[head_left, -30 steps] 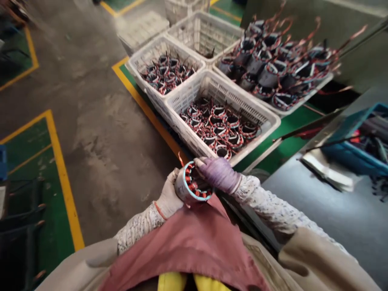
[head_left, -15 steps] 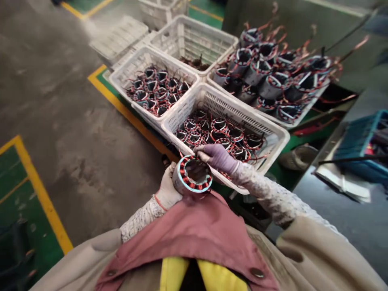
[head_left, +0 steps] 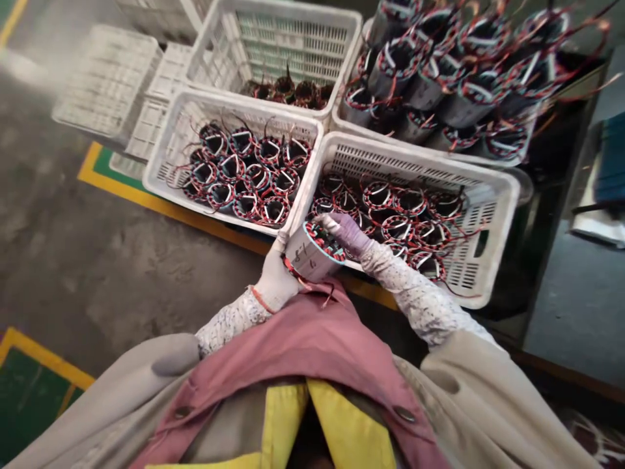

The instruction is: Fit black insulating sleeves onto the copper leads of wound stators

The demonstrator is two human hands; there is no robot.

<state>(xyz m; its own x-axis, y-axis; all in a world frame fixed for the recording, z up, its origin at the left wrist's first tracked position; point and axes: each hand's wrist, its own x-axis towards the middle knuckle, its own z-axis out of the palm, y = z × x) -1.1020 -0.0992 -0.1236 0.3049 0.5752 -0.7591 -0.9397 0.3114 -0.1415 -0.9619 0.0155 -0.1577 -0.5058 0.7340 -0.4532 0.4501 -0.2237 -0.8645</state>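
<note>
Both of my gloved hands hold one wound motor stator (head_left: 308, 253), a grey cylinder with red copper coils and a light blue rim. My left hand (head_left: 274, 280), in a white glove, cups it from below and the left. My right hand (head_left: 344, 233), in a purple glove, grips its top edge. The stator hangs over the near left corner of a white plastic crate (head_left: 493, 215) that holds several similar stators.
A second white crate (head_left: 168, 153) of stators sits to the left, a nearly empty one (head_left: 293, 39) behind it, and a heaped one (head_left: 439, 153) at the back right. Upturned crates (head_left: 105, 78) lie far left. Yellow floor lines (head_left: 146, 198) border grey concrete.
My view has swung forward and down over the crates. Both hands have carried the stator forward, and it now tilts with its side wall facing me.
</note>
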